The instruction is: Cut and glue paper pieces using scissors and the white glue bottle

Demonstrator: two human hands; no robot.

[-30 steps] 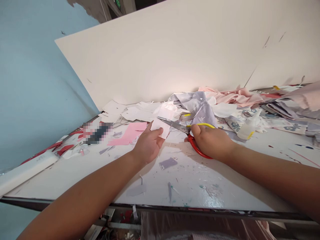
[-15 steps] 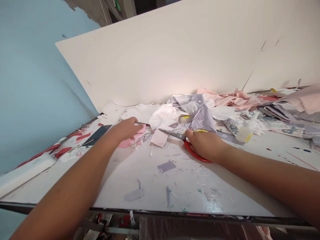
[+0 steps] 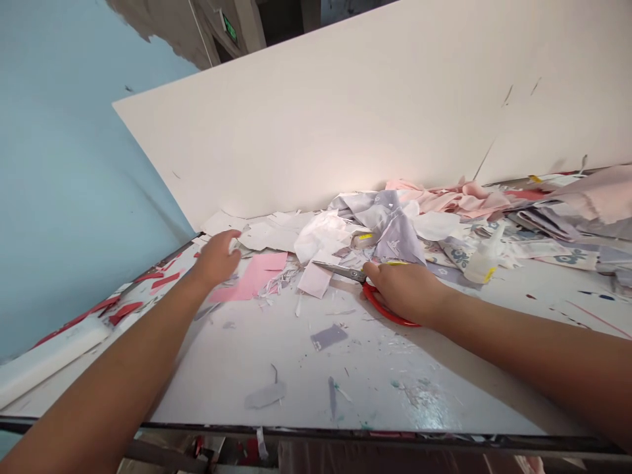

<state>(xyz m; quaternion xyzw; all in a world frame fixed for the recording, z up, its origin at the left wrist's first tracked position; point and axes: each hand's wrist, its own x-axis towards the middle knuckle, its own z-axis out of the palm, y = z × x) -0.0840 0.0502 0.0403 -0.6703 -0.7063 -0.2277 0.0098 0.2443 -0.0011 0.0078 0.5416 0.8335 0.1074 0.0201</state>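
My right hand rests on the white table and grips red-and-yellow-handled scissors, blades pointing left and nearly closed. Just left of the blade tips lies a small pale pink-white paper piece. My left hand reaches far left, fingers curled over something at the table's back-left; what lies under it is hidden. A pink paper sheet lies right beside that hand.
Heaps of white paper, lilac and pink fabric and a small glue bottle crowd the back of the table. A tall white board stands behind. Red scraps and a white roll lie at the left edge.
My left hand let go of the pale paper piece, which now lies on the table, and moved left toward the back corner. My right hand stayed with the scissors.
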